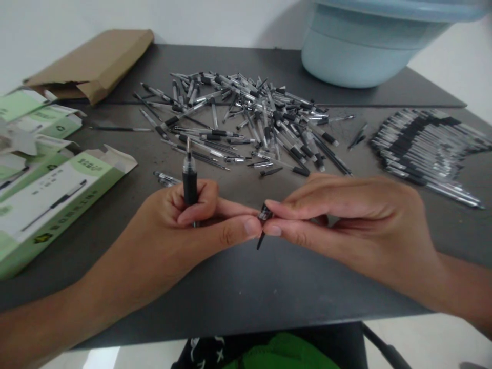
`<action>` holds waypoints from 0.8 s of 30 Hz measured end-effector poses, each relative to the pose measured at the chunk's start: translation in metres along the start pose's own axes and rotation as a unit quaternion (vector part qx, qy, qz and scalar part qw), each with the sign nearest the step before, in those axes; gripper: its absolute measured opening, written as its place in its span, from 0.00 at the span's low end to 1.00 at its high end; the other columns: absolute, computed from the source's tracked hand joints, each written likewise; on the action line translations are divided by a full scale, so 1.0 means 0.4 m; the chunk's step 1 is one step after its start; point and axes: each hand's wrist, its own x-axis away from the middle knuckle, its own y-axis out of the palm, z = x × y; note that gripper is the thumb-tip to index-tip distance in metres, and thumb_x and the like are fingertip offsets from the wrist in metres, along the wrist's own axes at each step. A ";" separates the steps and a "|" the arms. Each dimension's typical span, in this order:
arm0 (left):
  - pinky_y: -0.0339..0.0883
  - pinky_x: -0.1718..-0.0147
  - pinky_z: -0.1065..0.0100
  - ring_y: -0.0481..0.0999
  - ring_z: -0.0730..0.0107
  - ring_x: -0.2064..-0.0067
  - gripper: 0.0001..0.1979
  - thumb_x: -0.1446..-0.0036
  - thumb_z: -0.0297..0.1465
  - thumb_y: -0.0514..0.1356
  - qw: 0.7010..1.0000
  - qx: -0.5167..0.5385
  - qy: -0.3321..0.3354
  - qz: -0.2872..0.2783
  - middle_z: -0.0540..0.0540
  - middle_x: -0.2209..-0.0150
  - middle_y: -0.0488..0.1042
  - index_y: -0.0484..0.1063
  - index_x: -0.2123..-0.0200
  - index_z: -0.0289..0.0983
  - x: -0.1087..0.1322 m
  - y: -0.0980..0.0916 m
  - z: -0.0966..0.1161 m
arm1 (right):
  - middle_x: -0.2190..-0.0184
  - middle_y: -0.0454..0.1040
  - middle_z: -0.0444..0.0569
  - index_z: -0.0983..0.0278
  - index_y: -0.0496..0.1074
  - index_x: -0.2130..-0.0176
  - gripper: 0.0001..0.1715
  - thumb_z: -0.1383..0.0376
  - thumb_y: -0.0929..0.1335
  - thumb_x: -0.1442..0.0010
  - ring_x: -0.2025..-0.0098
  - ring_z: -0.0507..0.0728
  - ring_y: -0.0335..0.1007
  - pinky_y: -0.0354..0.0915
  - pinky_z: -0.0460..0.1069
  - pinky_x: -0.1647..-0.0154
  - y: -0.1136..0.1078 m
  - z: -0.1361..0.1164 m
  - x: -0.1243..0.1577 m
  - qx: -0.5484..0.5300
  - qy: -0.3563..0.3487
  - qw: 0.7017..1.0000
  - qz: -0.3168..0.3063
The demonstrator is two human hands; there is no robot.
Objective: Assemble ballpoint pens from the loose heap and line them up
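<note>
My left hand [188,220] is closed, its curled fingers wrapped round a pen [189,179] with a black grip that stands upright, tip up and uncapped. Between the two hands is a small pen cap [264,212] with a black clip pointing down. The thumb and forefinger of my left hand touch its left side. From the other side, the thumb and fingers of my right hand [353,215] pinch the cap. Beyond the hands lies a loose heap of pen parts [246,118]: clear barrels with black grips, refills and caps.
Assembled-looking pens lie in a neat pile [426,143] at right. Green and white pen boxes [57,200] stand at left, with a brown paper box [96,61] behind. A light blue basin [357,46] sits at the back right. The grey table's [246,297] front edge is close to me.
</note>
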 end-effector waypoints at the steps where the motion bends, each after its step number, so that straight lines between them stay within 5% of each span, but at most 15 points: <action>1: 0.77 0.63 0.80 0.88 0.70 0.60 0.35 0.45 0.34 0.79 1.000 0.000 0.005 0.002 0.55 0.67 0.87 0.50 0.77 0.39 0.001 0.003 0.002 | 0.62 0.89 0.43 0.59 0.87 0.58 0.10 0.69 0.82 0.40 0.64 0.51 0.84 0.81 0.46 0.63 0.001 -0.001 0.001 0.000 -0.001 1.000 0.004; 10: 0.76 0.68 0.81 0.86 0.72 0.64 0.34 0.43 0.34 0.77 0.999 -0.032 0.028 0.007 0.53 0.67 0.88 0.52 0.80 0.38 0.002 0.017 0.022 | 0.67 0.86 0.43 0.60 0.82 0.66 0.09 0.68 0.83 0.43 0.66 0.51 0.81 0.77 0.46 0.67 -0.008 0.000 -0.004 0.003 0.006 1.000 -0.018; 16: 0.76 0.66 0.80 0.87 0.70 0.61 0.34 0.41 0.33 0.75 0.999 -0.028 0.044 -0.015 0.55 0.66 0.89 0.50 0.80 0.38 0.003 0.018 0.022 | 0.63 0.86 0.43 0.61 0.85 0.48 0.20 0.70 0.81 0.40 0.67 0.48 0.78 0.76 0.43 0.66 -0.014 0.006 -0.010 0.026 -0.020 0.998 -0.050; 24: 0.77 0.64 0.80 0.88 0.70 0.58 0.32 0.40 0.31 0.75 0.999 0.031 0.028 -0.031 0.54 0.65 0.89 0.52 0.79 0.39 0.004 0.019 0.012 | 0.60 0.86 0.45 0.57 0.87 0.53 0.12 0.69 0.79 0.37 0.61 0.52 0.82 0.80 0.46 0.63 -0.012 -0.007 -0.001 0.050 -0.027 0.997 -0.055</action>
